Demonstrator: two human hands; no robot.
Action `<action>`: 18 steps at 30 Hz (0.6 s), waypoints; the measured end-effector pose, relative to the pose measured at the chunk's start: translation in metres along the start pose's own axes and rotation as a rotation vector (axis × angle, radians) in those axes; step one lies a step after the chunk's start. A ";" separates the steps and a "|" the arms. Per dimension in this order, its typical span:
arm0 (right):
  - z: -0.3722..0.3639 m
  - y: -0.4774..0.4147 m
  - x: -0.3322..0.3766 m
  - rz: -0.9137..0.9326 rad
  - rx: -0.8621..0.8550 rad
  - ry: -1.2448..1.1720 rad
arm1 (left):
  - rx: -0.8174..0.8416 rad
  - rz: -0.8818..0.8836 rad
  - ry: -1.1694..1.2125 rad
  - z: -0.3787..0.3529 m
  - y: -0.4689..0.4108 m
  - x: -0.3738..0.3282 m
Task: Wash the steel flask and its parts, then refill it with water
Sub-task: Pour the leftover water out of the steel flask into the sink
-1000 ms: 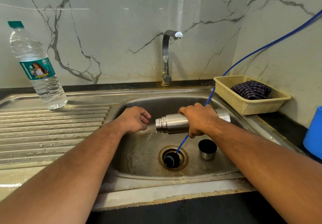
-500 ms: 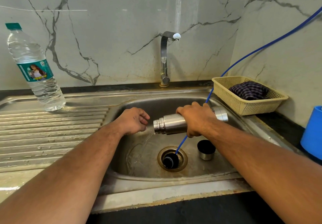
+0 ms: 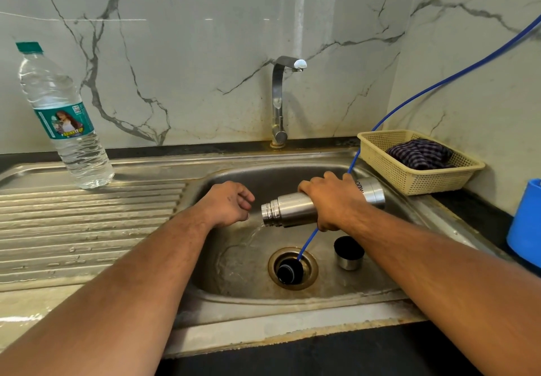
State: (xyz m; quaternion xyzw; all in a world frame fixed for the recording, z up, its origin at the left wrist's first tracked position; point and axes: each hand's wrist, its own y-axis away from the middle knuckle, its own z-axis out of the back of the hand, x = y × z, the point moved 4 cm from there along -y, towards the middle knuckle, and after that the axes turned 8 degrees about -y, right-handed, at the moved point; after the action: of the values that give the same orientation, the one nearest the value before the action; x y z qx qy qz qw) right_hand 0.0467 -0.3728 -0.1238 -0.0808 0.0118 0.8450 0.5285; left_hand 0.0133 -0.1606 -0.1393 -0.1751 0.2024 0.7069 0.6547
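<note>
My right hand (image 3: 330,203) grips the steel flask (image 3: 289,210) around its middle and holds it nearly level over the sink basin (image 3: 240,258), mouth to the left. A thin stream of water runs from the mouth into the basin. My left hand (image 3: 231,204) hovers just left of the mouth with fingers loosely curled, holding nothing. The flask's steel cup (image 3: 348,252) stands mouth up on the basin floor at the right. A black stopper (image 3: 288,271) lies in the drain.
A blue tube (image 3: 409,97) runs from the upper right down into the drain. The tap (image 3: 279,103) stands behind the basin, not running. A plastic water bottle (image 3: 63,121) stands on the ribbed drainboard at left. A beige basket (image 3: 415,162) with a cloth and a blue container (image 3: 527,223) sit right.
The flask's mouth has tipped slightly lower and water now trickles from it. Both hands stay almost where they were.
</note>
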 end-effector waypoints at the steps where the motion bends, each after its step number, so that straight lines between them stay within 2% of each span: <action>1: 0.000 0.000 0.000 0.000 -0.004 0.004 | -0.004 0.000 0.001 0.000 0.000 0.001; 14: 0.003 0.003 0.004 0.010 -0.076 0.013 | -0.034 -0.004 0.016 0.000 -0.003 0.002; 18: 0.011 0.006 0.006 0.031 -0.114 0.080 | -0.034 0.001 0.025 0.000 -0.003 0.001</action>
State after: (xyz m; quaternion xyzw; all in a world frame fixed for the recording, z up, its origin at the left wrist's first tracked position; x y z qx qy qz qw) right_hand 0.0372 -0.3695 -0.1146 -0.1445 -0.0140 0.8485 0.5089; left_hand 0.0163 -0.1597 -0.1405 -0.1947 0.1985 0.7082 0.6489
